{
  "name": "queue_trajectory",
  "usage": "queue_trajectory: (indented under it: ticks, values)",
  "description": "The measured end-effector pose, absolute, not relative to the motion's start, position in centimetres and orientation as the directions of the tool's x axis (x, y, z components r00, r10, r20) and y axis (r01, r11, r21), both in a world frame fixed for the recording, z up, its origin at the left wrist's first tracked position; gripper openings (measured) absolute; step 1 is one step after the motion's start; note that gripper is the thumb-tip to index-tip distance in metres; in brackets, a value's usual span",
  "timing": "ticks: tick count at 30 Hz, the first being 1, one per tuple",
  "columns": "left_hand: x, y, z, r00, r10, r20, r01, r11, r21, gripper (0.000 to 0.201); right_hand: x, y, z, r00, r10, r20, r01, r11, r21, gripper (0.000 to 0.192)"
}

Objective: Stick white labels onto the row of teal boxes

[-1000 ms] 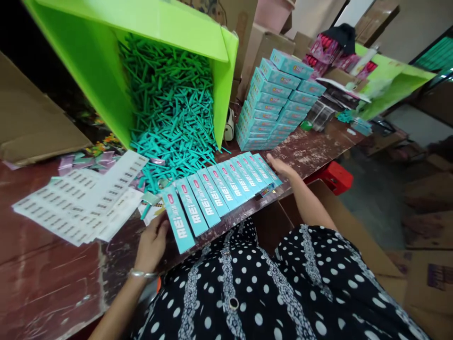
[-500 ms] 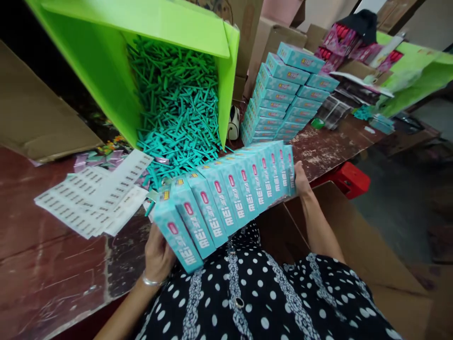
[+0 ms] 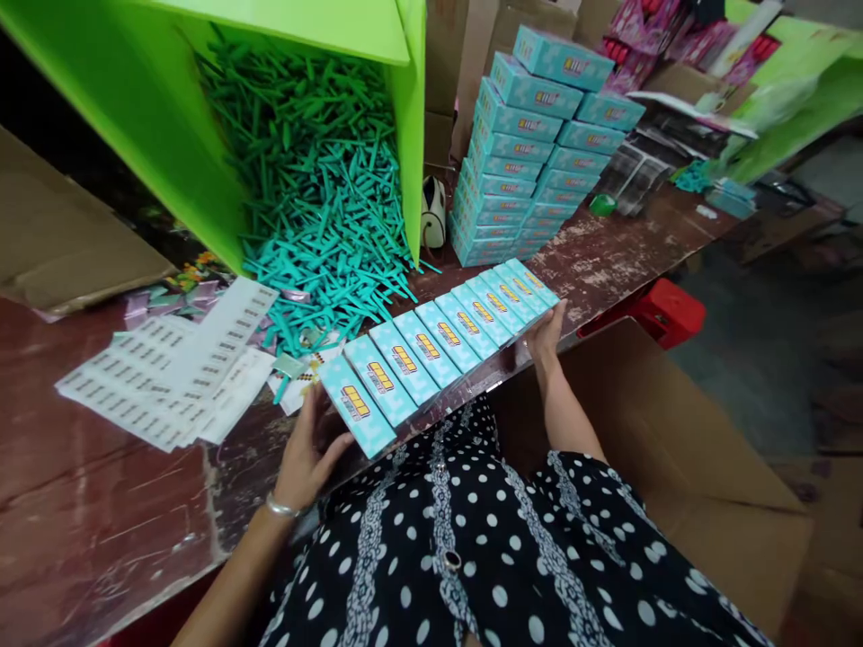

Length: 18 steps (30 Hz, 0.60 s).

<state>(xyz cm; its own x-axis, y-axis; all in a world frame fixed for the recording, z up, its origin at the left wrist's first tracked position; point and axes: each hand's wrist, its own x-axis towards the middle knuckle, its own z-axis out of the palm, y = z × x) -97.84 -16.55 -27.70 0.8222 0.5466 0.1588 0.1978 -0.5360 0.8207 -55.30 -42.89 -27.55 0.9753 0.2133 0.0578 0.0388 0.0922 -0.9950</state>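
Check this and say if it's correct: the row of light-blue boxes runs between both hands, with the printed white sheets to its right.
The side is wrong: the head view shows the printed white sheets to the left of the row of light-blue boxes. The row does run between the left hand and right hand.

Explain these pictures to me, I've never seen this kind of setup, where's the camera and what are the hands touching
There's no machine: these are a person's bare hands. One camera worn on their head takes every picture, looking forward and down. The right hand touches one end of a row of light-blue boxes near the table edge. The left hand is open at the other end; whether it touches isn't clear. Behind the row, slim teal pieces spill from a lime-green bin. Printed sheets lie to the left, and a stack of similar boxes stands farther back.
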Motion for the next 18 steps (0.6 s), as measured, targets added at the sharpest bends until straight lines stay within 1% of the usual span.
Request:
queue_trajectory:
  ticks: [2,4,7,9,10,12,13,15,16,18]
  values:
    - [-97.7,-15.5,-27.0,0.820,0.567,0.080,0.230,-0.455,0.860,0.120,-55.0,-43.1,-26.8,0.966,0.243,0.093,0.064,0.126,-0.990,0.103]
    - [-97.3,-14.5,-26.2,0.820,0.572,0.012,0.256,-0.385,0.887,0.125,-54.9,-43.1,-26.3,0.962,0.251,0.112,0.080,0.132,-0.988,0.101]
    - [-96.2,-13.4,-25.7,0.838,0.542,-0.067,0.273,-0.310,0.911,0.123,-55.1,-42.6,-26.1,0.969,0.227,0.102,0.098,0.027,-0.995,0.107]
    - [-95.0,-13.0,-25.8,0.845,0.525,-0.099,0.290,-0.295,0.911,0.116,-55.4,-41.8,-26.2,0.977,0.192,0.096,0.101,-0.020,-0.995,0.112]
    - [-94.3,-13.0,-25.9,0.848,0.519,-0.110,0.298,-0.294,0.908,0.111,-55.6,-41.2,-26.3,0.983,0.162,0.090,0.091,0.001,-0.996,0.112]
    - [-93.1,-13.0,-26.2,0.851,0.512,-0.120,0.307,-0.298,0.904,0.102,-56.0,-39.8,-26.2,0.992,0.108,0.058,0.047,0.100,-0.994,0.112]
    - [-92.8,-13.1,-26.3,0.853,0.508,-0.118,0.304,-0.301,0.904,0.097,-56.1,-39.1,-26.1,0.995,0.098,0.029,0.014,0.152,-0.988,0.110]
    - [-92.7,-13.3,-26.5,0.856,0.508,-0.097,0.292,-0.320,0.901,0.090,-56.1,-37.6,-25.8,0.993,0.118,-0.024,-0.049,0.212,-0.976,0.108]
    - [-93.1,-13.4,-26.6,0.853,0.516,-0.083,0.289,-0.334,0.897,0.085,-55.9,-36.9,-25.7,0.990,0.139,-0.037,-0.065,0.208,-0.976,0.108]
    - [-94.5,-13.4,-26.8,0.836,0.545,-0.064,0.298,-0.353,0.887,0.076,-55.2,-35.5,-25.5,0.980,0.200,-0.023,-0.045,0.106,-0.993,0.113]
